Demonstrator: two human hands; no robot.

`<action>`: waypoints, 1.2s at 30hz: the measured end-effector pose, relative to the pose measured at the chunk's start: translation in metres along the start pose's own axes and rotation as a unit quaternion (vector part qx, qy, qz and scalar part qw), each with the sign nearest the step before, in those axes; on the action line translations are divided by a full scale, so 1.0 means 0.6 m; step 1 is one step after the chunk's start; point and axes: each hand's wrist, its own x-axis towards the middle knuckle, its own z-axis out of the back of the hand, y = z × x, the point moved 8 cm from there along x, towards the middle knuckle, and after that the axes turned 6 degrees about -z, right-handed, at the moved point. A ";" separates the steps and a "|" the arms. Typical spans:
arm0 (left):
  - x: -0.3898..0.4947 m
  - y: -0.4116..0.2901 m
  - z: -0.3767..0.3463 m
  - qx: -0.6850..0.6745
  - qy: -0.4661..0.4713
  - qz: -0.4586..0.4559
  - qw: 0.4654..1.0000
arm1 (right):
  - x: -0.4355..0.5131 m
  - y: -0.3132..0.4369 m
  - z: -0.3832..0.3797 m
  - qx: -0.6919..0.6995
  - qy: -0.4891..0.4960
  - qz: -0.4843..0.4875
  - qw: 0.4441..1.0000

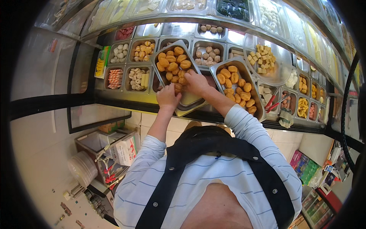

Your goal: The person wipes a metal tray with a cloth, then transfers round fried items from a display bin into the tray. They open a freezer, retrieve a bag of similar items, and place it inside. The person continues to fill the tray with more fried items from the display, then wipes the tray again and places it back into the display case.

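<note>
A tilted steel pan (pixel 192 61) of brown fried puffs (pixel 171 58) rests across the food trays. My left hand (pixel 168 97) is at its near left side, fingers at a puff (pixel 177 88); whether it grips that puff cannot be told. My right hand (pixel 196 83) reaches into the same pan, its fingertips among the puffs, partly hidden. The pan's near end is bare metal. To the right, under my right forearm, a second steel pan (pixel 258 100) holds more of these puffs (pixel 245 96).
Around the pans sit trays of meatballs (pixel 208 54), striped sticks (pixel 115 78) and fish balls (pixel 119 53). A clear round container (pixel 281 74) holds tofu cubes (pixel 261 58). Red-handled tongs (pixel 273 104) lie at the right, beside a cloth (pixel 285 118). A metal-edged shelf (pixel 177 19) runs above.
</note>
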 end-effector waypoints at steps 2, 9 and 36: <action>0.007 0.026 0.006 -0.061 -0.033 0.058 0.996 | 0.008 -0.010 0.017 0.087 -0.068 -0.013 0.994; 0.014 0.028 -0.002 -0.099 -0.038 0.059 0.993 | 0.008 -0.016 0.031 0.151 -0.117 0.011 0.982; 0.021 -0.226 -0.013 -0.335 -0.056 -0.120 0.933 | -0.089 -0.251 0.090 -0.145 -0.056 -0.129 0.979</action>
